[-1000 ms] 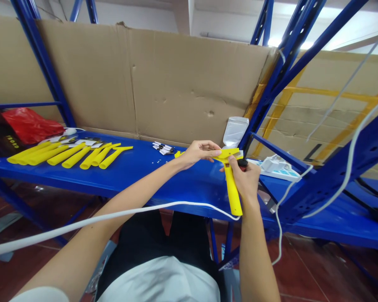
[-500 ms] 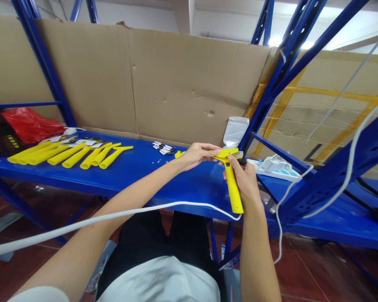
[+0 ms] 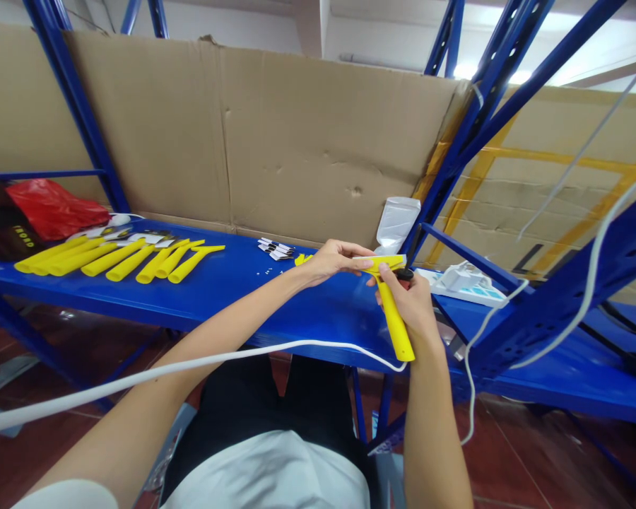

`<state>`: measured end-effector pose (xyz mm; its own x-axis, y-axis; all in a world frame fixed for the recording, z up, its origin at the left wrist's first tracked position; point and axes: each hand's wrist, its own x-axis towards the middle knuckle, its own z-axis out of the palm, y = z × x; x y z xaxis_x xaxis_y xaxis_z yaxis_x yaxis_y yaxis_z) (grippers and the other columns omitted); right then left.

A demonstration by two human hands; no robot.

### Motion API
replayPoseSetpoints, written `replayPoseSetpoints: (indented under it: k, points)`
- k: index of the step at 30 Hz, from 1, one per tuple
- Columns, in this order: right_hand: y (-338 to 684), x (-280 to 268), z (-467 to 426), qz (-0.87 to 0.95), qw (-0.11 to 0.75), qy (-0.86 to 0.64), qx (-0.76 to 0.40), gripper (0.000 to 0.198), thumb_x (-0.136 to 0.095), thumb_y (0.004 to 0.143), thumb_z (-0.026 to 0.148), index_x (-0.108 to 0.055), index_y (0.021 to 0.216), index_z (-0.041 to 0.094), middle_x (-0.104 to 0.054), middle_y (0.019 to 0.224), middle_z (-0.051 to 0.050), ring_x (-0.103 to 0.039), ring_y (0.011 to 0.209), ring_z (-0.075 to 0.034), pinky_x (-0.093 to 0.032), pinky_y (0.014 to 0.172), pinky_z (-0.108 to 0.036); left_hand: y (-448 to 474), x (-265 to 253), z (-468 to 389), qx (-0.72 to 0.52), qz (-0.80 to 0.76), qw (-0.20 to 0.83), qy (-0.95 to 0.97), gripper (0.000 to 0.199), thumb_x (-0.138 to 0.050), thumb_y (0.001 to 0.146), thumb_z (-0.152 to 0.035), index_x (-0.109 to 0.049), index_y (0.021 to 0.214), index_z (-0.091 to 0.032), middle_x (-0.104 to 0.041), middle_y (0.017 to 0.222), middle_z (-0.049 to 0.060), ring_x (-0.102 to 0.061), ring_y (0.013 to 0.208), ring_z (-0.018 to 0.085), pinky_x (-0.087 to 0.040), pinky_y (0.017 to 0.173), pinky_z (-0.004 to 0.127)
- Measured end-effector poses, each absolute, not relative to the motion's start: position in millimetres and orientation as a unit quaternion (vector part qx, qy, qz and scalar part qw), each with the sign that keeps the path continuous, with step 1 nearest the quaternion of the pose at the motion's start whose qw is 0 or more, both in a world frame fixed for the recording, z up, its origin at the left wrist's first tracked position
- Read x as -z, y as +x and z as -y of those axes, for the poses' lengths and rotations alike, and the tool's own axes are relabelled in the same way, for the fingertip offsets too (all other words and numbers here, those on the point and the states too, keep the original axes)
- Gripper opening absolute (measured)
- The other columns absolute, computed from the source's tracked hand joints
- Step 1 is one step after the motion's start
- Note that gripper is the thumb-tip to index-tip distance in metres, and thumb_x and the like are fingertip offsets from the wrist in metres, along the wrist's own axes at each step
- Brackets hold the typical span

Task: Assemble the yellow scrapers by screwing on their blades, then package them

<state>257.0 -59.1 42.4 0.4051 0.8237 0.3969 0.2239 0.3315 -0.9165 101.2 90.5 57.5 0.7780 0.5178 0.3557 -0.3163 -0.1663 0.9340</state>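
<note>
Tool (image 3: 396, 322) has just rolled a little in our grip: its butt has swung slightly to the right, and a pale strip (image 3: 402, 258) now shows along the top edge of its head (image 3: 396, 264). For the work, we read that as a small turn to get at another face of the head, with the piece not yet ready to set down. Our left hand (image 3: 335, 263) pinches the head's left end; our right hand (image 3: 414, 300) grasps the neck, thumb pressed on the front. We have it up over the near edge of the blue table (image 3: 233, 283), well apart from the row of yellow tools (image 3: 124, 265) on the left. And how it looks: bright yellow, broad across the head, the smooth handle slanting down and right towards us. Something dark (image 3: 404, 274) pokes out by our right fingers; we cannot tell what.
</note>
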Motion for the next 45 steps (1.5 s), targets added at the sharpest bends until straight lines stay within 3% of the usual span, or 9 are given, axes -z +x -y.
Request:
replayPoseSetpoints:
  k: [7,12,18,29,37,45]
  points:
    - [256,-41,61,0.501,0.647,-0.531,-0.221,0.055,-0.094,0.078,0.074,-0.077,0.077,0.022,-0.078,0.070,-0.007,-0.060,0.047,-0.017,-0.051,0.044,-0.031,102,-60,-89,-0.337,-0.058,0.619,0.707,0.046,-0.110,0.068,-0.042,-0.093,0.103,-0.018,-0.085,0.098,0.010,-0.072,0.087,0.018,-0.060,0.088,0.038]
    - [256,-42,62,0.507,0.649,-0.520,-0.226,0.050,-0.094,0.079,0.070,-0.076,0.077,0.023,-0.080,0.075,-0.007,-0.059,0.048,-0.016,-0.050,0.044,-0.031,100,-62,-86,-0.352,-0.054,0.622,0.698,0.044,-0.104,0.075,-0.056,-0.092,0.097,-0.019,-0.085,0.100,0.010,-0.074,0.092,0.019,-0.057,0.086,0.035]
    - [256,-41,62,0.517,0.653,-0.507,-0.222,0.047,-0.095,0.080,0.066,-0.077,0.076,0.023,-0.079,0.073,-0.006,-0.059,0.048,-0.016,-0.050,0.046,-0.031,103,-62,-84,-0.399,-0.045,0.585,0.705,0.038,-0.102,0.079,-0.054,-0.092,0.091,-0.019,-0.084,0.094,0.008,-0.071,0.088,0.017,-0.053,0.090,0.035]
    - [256,-42,64,0.517,0.652,-0.515,-0.206,0.051,-0.090,0.083,0.069,-0.068,0.069,0.026,-0.067,0.059,-0.003,-0.058,0.048,-0.018,-0.050,0.047,-0.033,108,-59,-76,-0.434,-0.061,0.595,0.674,0.043,-0.103,0.077,-0.057,-0.092,0.094,-0.019,-0.085,0.096,0.008,-0.073,0.093,0.019,-0.055,0.096,0.037]
    - [254,-43,65,0.513,0.676,-0.479,-0.227,0.048,-0.091,0.083,0.067,-0.072,0.072,0.024,-0.076,0.071,-0.006,-0.061,0.047,-0.017,-0.047,0.042,-0.031,102,-63,-73,-0.401,-0.047,0.601,0.690,0.041,-0.102,0.079,-0.057,-0.094,0.096,-0.020,-0.086,0.099,0.010,-0.075,0.094,0.020,-0.057,0.090,0.035]
    - [256,-40,65,0.509,0.693,-0.450,-0.242,0.039,-0.091,0.087,0.056,-0.076,0.075,0.022,-0.078,0.076,-0.005,-0.062,0.048,-0.015,-0.046,0.043,-0.028,102,-65,-70,-0.400,-0.039,0.599,0.692,0.048,-0.097,0.083,-0.061,-0.094,0.113,-0.024,-0.087,0.120,0.013,-0.075,0.103,0.023,-0.058,0.081,0.032]
